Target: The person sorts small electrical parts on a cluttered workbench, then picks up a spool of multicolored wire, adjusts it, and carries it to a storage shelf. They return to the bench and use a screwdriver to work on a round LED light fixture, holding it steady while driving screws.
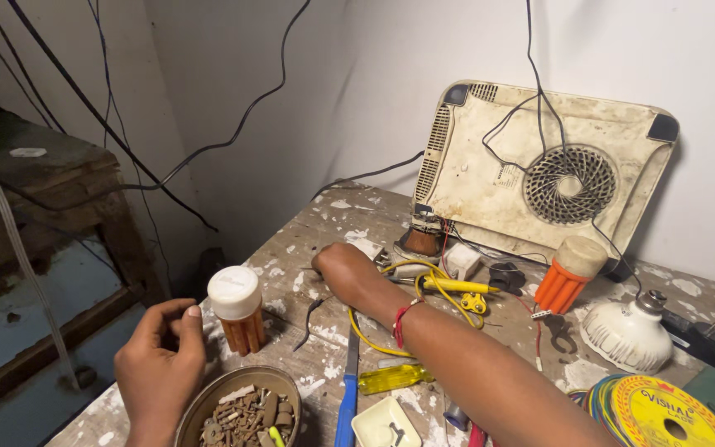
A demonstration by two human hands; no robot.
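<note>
My left hand (pixel 159 352) hovers at the front left of the workbench with its fingers curled apart and nothing in them, right beside a small orange lamp body with a white cap (pixel 237 309). A round metal bowl of rusty screws (pixel 242 410) sits just below it. My right hand (pixel 341 265) reaches across the bench, back of the hand up, fingers hidden; whether it grips anything is unclear. A red thread circles that wrist. Just beyond the knuckles lie yellow wires (pixel 424 277) and a copper coil (pixel 421 240).
A dirty cream appliance casing with a round fan grille (pixel 539 170) leans on the wall. Nearby are an orange-finned lamp body (pixel 568 277), a white lamp base (pixel 626 331), a yellow-handled screwdriver (pixel 391 378), a blue-handled tool (pixel 347 406), a tape roll (pixel 664 410), and hanging black cables (pixel 208 149).
</note>
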